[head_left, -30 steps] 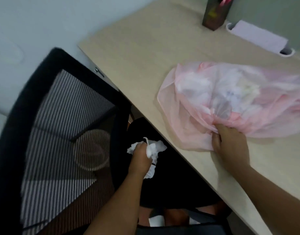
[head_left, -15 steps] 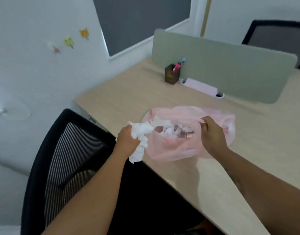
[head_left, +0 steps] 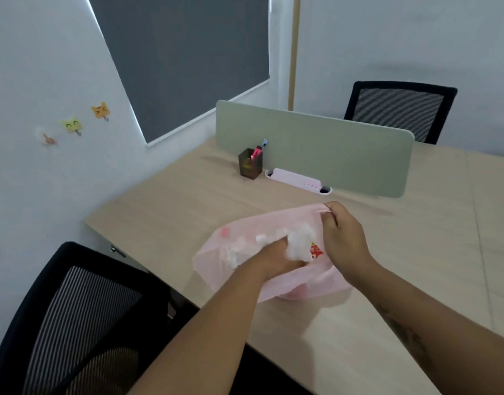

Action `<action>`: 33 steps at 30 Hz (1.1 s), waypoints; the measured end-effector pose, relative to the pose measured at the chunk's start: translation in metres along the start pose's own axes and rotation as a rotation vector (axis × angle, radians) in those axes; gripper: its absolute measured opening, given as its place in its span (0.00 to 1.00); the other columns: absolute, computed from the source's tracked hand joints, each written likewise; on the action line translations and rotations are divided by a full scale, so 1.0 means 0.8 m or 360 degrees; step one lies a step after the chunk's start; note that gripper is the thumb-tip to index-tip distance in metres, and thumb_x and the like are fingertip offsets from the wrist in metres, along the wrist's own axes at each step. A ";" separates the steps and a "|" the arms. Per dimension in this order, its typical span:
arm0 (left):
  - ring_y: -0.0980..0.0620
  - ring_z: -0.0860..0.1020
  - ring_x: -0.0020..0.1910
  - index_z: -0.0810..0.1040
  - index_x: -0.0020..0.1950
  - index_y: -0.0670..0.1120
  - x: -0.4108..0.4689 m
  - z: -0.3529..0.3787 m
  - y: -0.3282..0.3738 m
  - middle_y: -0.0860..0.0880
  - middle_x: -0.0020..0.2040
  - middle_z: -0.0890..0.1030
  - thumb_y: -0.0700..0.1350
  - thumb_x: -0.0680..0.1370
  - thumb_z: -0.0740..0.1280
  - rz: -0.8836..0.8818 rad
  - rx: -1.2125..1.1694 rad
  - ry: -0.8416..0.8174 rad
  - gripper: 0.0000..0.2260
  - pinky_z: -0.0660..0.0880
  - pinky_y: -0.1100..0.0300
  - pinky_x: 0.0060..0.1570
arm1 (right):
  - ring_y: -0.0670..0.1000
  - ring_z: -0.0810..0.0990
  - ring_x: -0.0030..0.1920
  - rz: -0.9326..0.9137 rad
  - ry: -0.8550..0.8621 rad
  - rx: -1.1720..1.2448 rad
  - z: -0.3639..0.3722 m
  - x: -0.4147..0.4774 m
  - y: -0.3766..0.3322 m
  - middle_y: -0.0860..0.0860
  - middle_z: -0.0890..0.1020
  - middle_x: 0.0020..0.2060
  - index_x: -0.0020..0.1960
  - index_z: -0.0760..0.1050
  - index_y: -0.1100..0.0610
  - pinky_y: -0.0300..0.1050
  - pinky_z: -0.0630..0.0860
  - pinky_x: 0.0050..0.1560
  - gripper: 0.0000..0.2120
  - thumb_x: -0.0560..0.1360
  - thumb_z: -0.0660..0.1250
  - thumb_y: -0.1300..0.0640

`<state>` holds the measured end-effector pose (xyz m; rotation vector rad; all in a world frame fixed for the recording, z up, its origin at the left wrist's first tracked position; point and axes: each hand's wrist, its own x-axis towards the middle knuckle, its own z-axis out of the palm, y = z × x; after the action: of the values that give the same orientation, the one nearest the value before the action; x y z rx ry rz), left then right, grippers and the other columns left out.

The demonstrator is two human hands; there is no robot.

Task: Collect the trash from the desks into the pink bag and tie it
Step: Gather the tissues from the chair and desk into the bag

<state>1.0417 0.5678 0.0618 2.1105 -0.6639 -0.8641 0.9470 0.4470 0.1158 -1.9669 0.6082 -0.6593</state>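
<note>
Lower left, a black chair. At frame centre on the desk, the left hand sits inside the pink bag, fingers closed round a white tissue; the right hand pinches the rim up, likely keeping the mouth open. Beyond, a pen holder.

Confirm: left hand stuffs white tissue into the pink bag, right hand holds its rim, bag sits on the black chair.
Wrong in one point: the head view shows the pink bag lying on the desk, beside the black chair. The left hand does stuff white tissue into it, and the right hand holds its rim.
</note>
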 end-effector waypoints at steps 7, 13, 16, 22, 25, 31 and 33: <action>0.54 0.77 0.60 0.72 0.70 0.55 -0.005 -0.063 -0.036 0.54 0.66 0.76 0.70 0.63 0.72 -0.0149 0.0124 0.0103 0.39 0.75 0.56 0.57 | 0.52 0.76 0.41 -0.0022 0.0186 -0.0155 -0.029 0.006 0.014 0.51 0.81 0.39 0.48 0.76 0.52 0.44 0.71 0.39 0.11 0.80 0.55 0.59; 0.43 0.71 0.57 0.67 0.57 0.48 -0.012 -0.083 -0.096 0.47 0.56 0.71 0.56 0.67 0.73 -0.0245 0.1080 0.1063 0.25 0.72 0.51 0.50 | 0.41 0.76 0.39 -0.0065 0.0257 -0.0253 -0.044 0.008 0.016 0.46 0.79 0.37 0.46 0.74 0.48 0.33 0.68 0.35 0.12 0.80 0.55 0.58; 0.41 0.69 0.61 0.59 0.68 0.51 -0.017 -0.078 -0.120 0.44 0.64 0.67 0.55 0.69 0.73 -0.0611 0.1062 0.0877 0.34 0.71 0.48 0.54 | 0.46 0.75 0.39 -0.0080 0.0297 -0.0269 -0.053 0.007 0.015 0.48 0.79 0.37 0.46 0.75 0.50 0.39 0.70 0.37 0.11 0.80 0.55 0.58; 0.39 0.81 0.49 0.81 0.49 0.39 -0.014 -0.116 -0.127 0.38 0.50 0.83 0.46 0.77 0.66 -0.0457 0.0594 0.0851 0.10 0.76 0.54 0.44 | 0.57 0.76 0.42 -0.0100 0.0288 -0.0600 -0.074 0.012 0.009 0.51 0.80 0.40 0.49 0.74 0.52 0.49 0.73 0.40 0.10 0.80 0.54 0.56; 0.36 0.80 0.48 0.80 0.45 0.35 -0.014 -0.144 -0.096 0.34 0.47 0.82 0.43 0.78 0.63 -0.0308 0.0378 0.1045 0.11 0.73 0.54 0.41 | 0.59 0.76 0.44 -0.0108 0.0220 -0.0900 -0.101 0.024 0.004 0.56 0.81 0.45 0.52 0.74 0.52 0.50 0.73 0.42 0.10 0.81 0.54 0.56; 0.37 0.81 0.41 0.79 0.45 0.39 -0.004 -0.192 0.014 0.35 0.43 0.81 0.46 0.79 0.62 0.0070 -0.0054 0.1301 0.12 0.74 0.52 0.37 | 0.59 0.71 0.36 -0.0197 0.0668 -0.1230 -0.187 0.064 -0.028 0.54 0.74 0.38 0.50 0.73 0.54 0.45 0.64 0.33 0.10 0.81 0.53 0.55; 0.36 0.80 0.41 0.80 0.46 0.39 -0.002 -0.197 0.052 0.35 0.44 0.82 0.46 0.80 0.59 0.0180 0.0064 0.1250 0.14 0.73 0.53 0.37 | 0.61 0.74 0.41 -0.0083 0.0416 -0.1304 -0.215 0.074 -0.024 0.57 0.77 0.42 0.50 0.74 0.55 0.48 0.69 0.38 0.11 0.81 0.53 0.55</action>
<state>1.1516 0.6140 0.1729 2.1845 -0.3670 0.0735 0.8787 0.3100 0.2158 -2.6730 1.1182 -0.7806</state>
